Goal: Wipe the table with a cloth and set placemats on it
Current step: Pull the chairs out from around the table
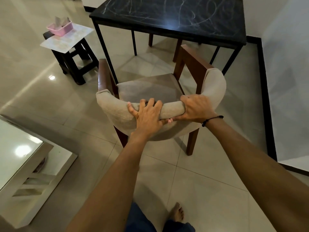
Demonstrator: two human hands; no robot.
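Table [175, 15] beyond chair [150, 91], left hand [147, 118], right hand [197, 109] gripping chair's backrest

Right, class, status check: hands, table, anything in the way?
Both hands, left and right, grip the chair back. Table bare, unwiped. Chair stands before it.

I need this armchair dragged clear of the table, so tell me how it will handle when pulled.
The armchair probably feels fairly heavy: its frame looks like solid wood. The padded backrest dents under the left hand and right hand, so the grip likely gives a little. On the glossy floor tiles its legs should slide rather than catch, though pulling high on the backrest could tip it backward.
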